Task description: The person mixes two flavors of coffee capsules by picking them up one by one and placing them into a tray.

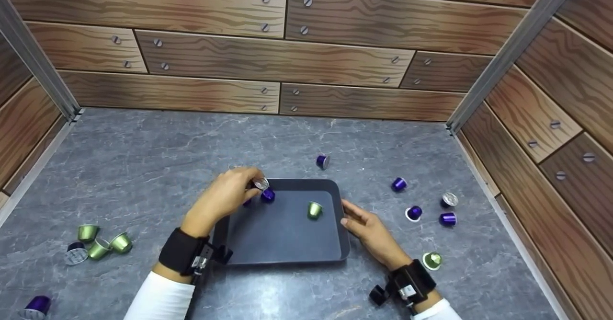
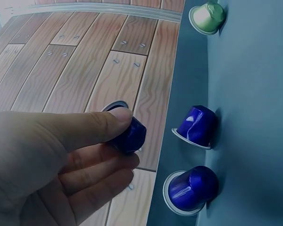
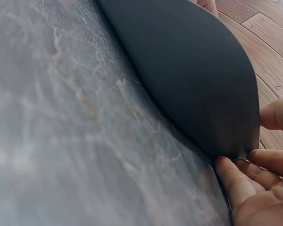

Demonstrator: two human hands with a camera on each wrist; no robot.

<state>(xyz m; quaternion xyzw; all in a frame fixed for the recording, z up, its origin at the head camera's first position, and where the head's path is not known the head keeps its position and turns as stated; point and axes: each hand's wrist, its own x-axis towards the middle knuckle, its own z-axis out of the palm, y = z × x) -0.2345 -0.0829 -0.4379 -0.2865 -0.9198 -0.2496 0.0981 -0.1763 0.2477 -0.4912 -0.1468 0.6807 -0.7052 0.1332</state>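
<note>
My left hand (image 1: 227,190) is over the far left corner of a dark grey tray (image 1: 287,259). Its thumb and fingers pinch a purple coffee capsule (image 2: 132,136) with a silver foil lid. Inside the tray, two purple capsules, one of them (image 2: 196,126) beside the other (image 2: 193,190), lie near that corner. A green capsule (image 1: 314,210) sits farther right in the tray. My right hand (image 1: 376,236) holds the tray's right edge, with fingertips (image 3: 226,167) low against its outer wall and another digit at the rim.
Several green capsules (image 1: 121,243) and a dark one lie left of the tray, with a purple capsule (image 1: 38,305) nearer me. Right of it are several purple capsules (image 1: 448,219) and a green one (image 1: 433,260). One purple capsule (image 1: 322,161) lies behind. Wood-patterned walls (image 1: 335,71) enclose the grey surface.
</note>
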